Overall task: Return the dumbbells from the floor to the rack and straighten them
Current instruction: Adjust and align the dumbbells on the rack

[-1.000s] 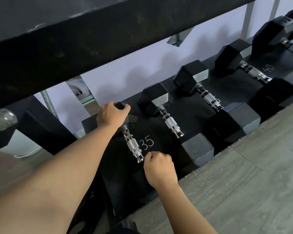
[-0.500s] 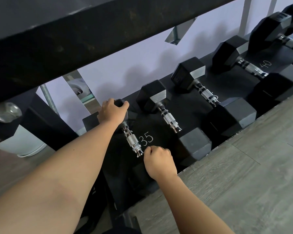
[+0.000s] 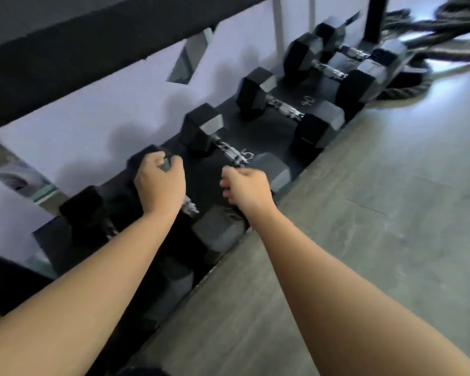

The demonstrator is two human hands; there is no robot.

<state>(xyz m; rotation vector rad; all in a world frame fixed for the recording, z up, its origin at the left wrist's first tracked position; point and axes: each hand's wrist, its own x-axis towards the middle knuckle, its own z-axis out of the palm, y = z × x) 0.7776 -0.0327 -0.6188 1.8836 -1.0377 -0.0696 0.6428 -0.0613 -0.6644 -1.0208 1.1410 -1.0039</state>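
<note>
Several black hex dumbbells with chrome handles lie in a row on the low black rack shelf [image 3: 288, 101]. My left hand [image 3: 159, 185] is clasped over the back head of one dumbbell [image 3: 217, 232] near the left end; its chrome handle shows just below my wrist. My right hand [image 3: 247, 188] is a closed fist above that dumbbell's front head, just short of the neighbouring dumbbell [image 3: 201, 128] and its front head. Nothing shows inside the fist. The frame is motion-blurred.
Another dumbbell [image 3: 80, 204] lies left of the held one, and larger ones [image 3: 255, 90] continue to the right. A black upper shelf beam [image 3: 92, 50] overhangs the row. A thick dark rope [image 3: 445, 36] is coiled at the far right. Grey plank floor [image 3: 377, 240] runs along the rack.
The view has swung right along the rack. Both hands have left the leftmost dumbbell and moved one place right; my left hand now holds the following dumbbell's back head.
</note>
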